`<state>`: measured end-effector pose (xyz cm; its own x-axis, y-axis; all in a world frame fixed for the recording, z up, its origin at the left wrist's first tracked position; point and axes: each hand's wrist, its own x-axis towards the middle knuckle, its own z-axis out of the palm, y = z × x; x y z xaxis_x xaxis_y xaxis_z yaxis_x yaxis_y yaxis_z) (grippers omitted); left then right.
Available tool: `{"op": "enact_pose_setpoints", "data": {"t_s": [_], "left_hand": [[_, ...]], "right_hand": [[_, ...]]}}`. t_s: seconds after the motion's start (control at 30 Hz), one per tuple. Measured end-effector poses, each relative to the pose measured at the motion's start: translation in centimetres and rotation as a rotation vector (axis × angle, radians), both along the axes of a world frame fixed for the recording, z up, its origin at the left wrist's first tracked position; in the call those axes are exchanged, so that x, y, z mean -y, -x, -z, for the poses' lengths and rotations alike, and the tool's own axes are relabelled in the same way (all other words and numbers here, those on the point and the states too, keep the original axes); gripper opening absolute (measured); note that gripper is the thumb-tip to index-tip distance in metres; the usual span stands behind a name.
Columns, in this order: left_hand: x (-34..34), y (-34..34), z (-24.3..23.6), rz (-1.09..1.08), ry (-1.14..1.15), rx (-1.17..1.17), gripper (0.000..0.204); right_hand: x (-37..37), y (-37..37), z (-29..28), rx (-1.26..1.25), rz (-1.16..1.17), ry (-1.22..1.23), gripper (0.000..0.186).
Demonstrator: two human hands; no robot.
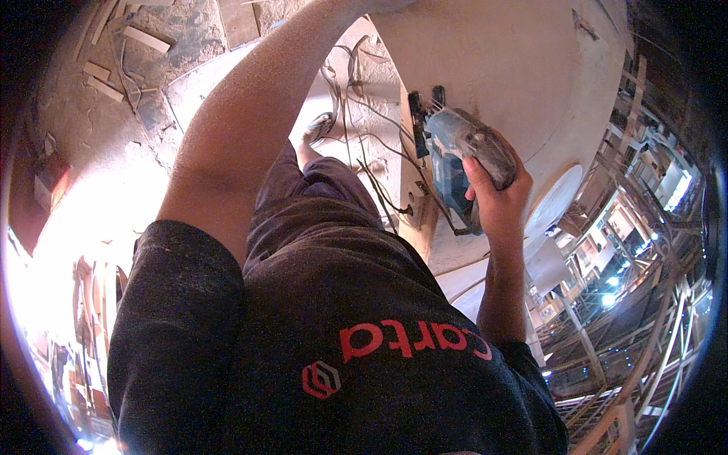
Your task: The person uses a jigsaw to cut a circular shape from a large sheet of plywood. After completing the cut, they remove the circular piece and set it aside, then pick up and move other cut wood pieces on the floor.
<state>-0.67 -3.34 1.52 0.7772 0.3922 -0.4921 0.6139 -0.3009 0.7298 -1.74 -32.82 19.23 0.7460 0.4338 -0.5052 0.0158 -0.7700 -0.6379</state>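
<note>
My right hand (500, 178) is wrapped round the handle of a dusty grey-and-teal jigsaw (451, 182). The jigsaw's black base rests near the left edge of a large pale wooden board (500, 61), right of centre. A cord trails from its rear end. My left arm stretches up across the view to my left hand (387, 4), which is at the board's far part by the top edge of the picture, its fingers mostly out of view.
Dark cables (368, 163) loop over the dusty floor beside my foot (315, 129). Wood offcuts (144, 38) lie at the upper left. A round pale panel (553, 197) is at the right, with a cluttered timber framework (614, 318) and small lights beyond.
</note>
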Motion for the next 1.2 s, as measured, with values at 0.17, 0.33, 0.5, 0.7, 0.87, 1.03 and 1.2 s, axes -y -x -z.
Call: {"op": "enact_pose_setpoints", "data": {"t_s": [0.17, 0.33, 0.5, 0.7, 0.87, 1.03, 1.2], "left_hand": [[0.2, 0.1, 0.1, -0.024, -0.035, 0.005, 0.044], [0.1, 0.3, -0.2, -0.033, 0.014, 0.000, 0.045], [0.0, 0.4, -0.5, -0.040, 0.026, -0.013, 0.045], [0.0, 0.4, -0.4, -0.040, 0.051, -0.010, 0.044], [0.0, 0.4, -0.1, -0.061, 0.084, -0.004, 0.041], [0.3, 0.5, -0.1, -0.074, 0.055, 0.013, 0.041], [0.3, 0.6, -0.4, -0.071, 0.068, -0.003, 0.041]], "right_hand": [[-0.2, 0.1, -0.1, -0.008, 0.049, 0.037, 0.046], [-0.6, 0.2, -0.2, 0.005, 0.045, 0.032, 0.045], [-0.8, 0.1, -0.2, -0.001, 0.046, 0.037, 0.047], [-1.0, -0.1, -0.3, -0.001, 0.031, 0.058, 0.050], [-1.5, -0.1, -0.3, -0.011, 0.031, 0.047, 0.052], [-1.8, -0.1, -0.5, -0.009, 0.037, 0.052, 0.052], [-2.1, 0.0, -0.6, -0.010, 0.036, 0.053, 0.047]]}}
